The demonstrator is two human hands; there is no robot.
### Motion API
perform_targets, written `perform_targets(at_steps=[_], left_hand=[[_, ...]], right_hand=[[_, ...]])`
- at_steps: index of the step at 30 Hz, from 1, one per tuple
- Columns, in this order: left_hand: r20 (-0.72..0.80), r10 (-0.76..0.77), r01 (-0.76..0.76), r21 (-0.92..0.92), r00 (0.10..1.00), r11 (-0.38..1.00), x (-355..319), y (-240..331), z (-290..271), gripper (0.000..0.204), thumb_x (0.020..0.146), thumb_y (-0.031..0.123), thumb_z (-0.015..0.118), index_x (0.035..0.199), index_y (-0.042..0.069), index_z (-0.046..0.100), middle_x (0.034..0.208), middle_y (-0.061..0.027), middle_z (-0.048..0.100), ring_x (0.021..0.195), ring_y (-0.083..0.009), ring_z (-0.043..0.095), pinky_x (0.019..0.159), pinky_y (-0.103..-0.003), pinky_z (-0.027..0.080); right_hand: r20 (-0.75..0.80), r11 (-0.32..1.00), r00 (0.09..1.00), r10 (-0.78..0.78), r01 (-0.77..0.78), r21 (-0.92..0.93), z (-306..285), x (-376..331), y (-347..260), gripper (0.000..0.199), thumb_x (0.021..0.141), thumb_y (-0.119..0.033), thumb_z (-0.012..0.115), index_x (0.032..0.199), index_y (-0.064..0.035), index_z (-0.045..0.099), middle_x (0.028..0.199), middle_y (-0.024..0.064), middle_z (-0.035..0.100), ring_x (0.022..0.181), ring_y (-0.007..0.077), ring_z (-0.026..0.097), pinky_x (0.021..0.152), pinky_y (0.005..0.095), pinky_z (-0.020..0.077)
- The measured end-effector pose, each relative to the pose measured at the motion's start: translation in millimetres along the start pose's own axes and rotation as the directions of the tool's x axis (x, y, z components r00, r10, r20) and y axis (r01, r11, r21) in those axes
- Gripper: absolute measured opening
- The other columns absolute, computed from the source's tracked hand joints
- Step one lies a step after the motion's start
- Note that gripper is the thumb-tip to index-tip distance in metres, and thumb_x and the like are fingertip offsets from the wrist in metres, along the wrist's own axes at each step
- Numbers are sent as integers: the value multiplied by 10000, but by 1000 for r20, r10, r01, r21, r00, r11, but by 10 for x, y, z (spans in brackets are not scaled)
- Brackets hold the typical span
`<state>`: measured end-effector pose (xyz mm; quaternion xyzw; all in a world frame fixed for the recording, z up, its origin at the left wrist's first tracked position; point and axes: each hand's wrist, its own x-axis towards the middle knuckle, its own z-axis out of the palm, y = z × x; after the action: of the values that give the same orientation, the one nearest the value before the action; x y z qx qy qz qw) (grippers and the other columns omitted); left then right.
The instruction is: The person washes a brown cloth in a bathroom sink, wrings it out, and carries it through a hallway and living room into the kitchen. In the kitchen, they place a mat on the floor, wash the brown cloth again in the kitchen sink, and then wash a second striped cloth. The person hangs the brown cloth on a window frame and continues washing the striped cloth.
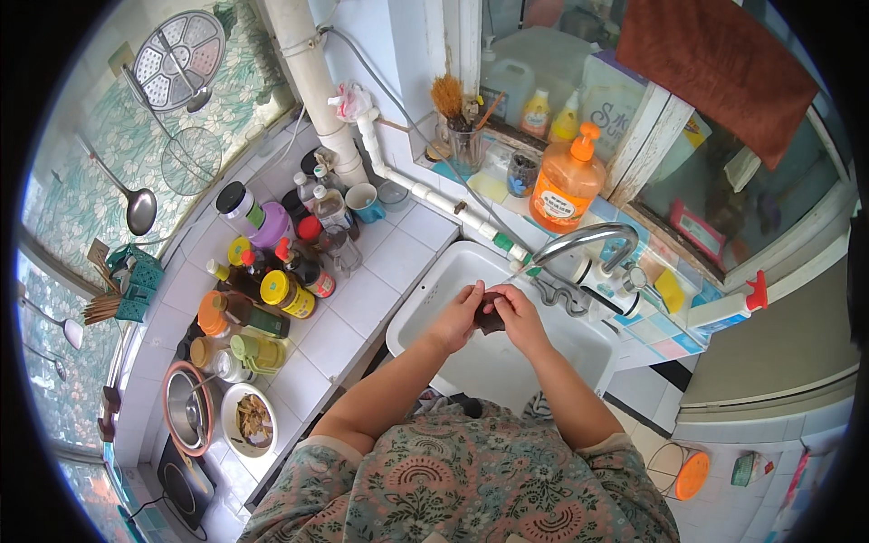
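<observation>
Over the white sink [507,385], both my hands are closed around a small dark brown, thin-edged piece [490,318]. What kind of thing it is cannot be made out. My left hand [460,315] grips it from the left, fingers curled. From the other side my right hand [517,314] holds it, thumb near its top. The curved chrome tap [588,236] arches behind and to the right of my hands. Part of the piece is hidden by my fingers.
Left of the sink, a tiled counter [339,326] carries several bottles and jars, a white bowl of food [237,450] and a metal pot [186,409]. Behind the sink stand an orange pump bottle [566,185] and a glass of brushes [463,149]. A red-topped spray bottle [724,310] is at right.
</observation>
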<state>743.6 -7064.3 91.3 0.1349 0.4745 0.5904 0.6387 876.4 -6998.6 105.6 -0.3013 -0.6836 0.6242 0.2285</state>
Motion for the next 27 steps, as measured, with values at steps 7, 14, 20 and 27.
perform_targets(at_steps=[7,14,20,27], left_hand=[[-94,-146,90,-441,985,893,-21,50,187,298,909,405,515,937,108,520,768,-28,518,721,-161,518,705,-341,466],[122,-180,215,-664,976,716,-303,185,517,261,916,301,495,772,84,515,664,-60,561,715,-207,563,728,-349,480],[158,32,75,-627,987,775,-277,396,311,273,933,317,437,813,87,522,719,-47,561,774,-213,559,761,-341,461],[-222,-43,-34,-333,974,942,30,159,-335,415,905,506,442,1005,107,494,1003,-65,547,979,-248,541,858,-440,424]], right_hand=[[-193,861,901,389,-281,424,-189,-287,704,528,911,-333,488,1387,-195,305,1383,73,346,1292,226,295,1067,434,174],[299,532,829,473,-539,653,-85,-560,1234,563,919,-549,307,1415,-291,237,1489,-37,200,1365,223,162,1026,601,120],[362,245,888,283,-432,868,-80,-283,988,590,912,-587,286,1362,-209,342,1367,9,411,1249,214,399,1010,461,309],[51,590,964,262,-202,782,4,34,539,408,892,-285,557,1217,-66,444,1151,84,549,1050,201,545,909,343,451]])
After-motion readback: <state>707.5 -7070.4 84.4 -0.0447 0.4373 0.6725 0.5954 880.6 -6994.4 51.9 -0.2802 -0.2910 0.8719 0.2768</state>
